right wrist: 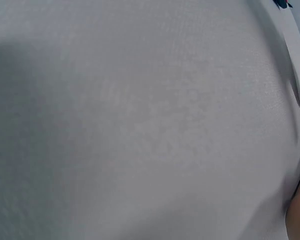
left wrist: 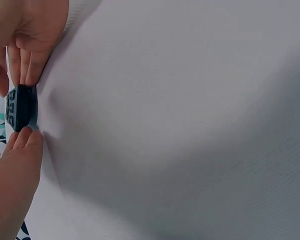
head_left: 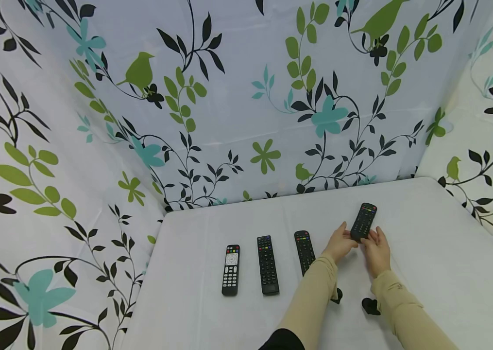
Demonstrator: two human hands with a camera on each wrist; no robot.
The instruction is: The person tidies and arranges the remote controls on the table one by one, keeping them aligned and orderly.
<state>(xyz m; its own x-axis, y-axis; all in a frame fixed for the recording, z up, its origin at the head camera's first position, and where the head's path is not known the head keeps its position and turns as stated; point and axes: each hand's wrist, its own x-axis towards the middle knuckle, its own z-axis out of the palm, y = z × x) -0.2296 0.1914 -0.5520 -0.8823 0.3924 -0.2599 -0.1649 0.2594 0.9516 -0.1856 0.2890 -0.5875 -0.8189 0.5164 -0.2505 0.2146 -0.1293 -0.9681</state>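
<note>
A black remote control (head_left: 363, 221) with rows of small buttons is held tilted above the white table, its far end pointing away. My left hand (head_left: 340, 244) pinches its near end from the left, and my right hand (head_left: 376, 249) holds the same end from the right. In the left wrist view, fingertips press both sides of the remote control (left wrist: 21, 107). Only a strip of a hand (right wrist: 299, 212) shows at the right edge of the right wrist view. Beside my left forearm lies another black remote control (head_left: 304, 248), its lower part hidden by the sleeve.
Two more remote controls lie further left on the white-covered table (head_left: 194, 311): a long black one (head_left: 268, 265) and one with a silver pad and white keys (head_left: 230, 270). Patterned curtain cloth (head_left: 229, 121) hangs behind the table and at both sides.
</note>
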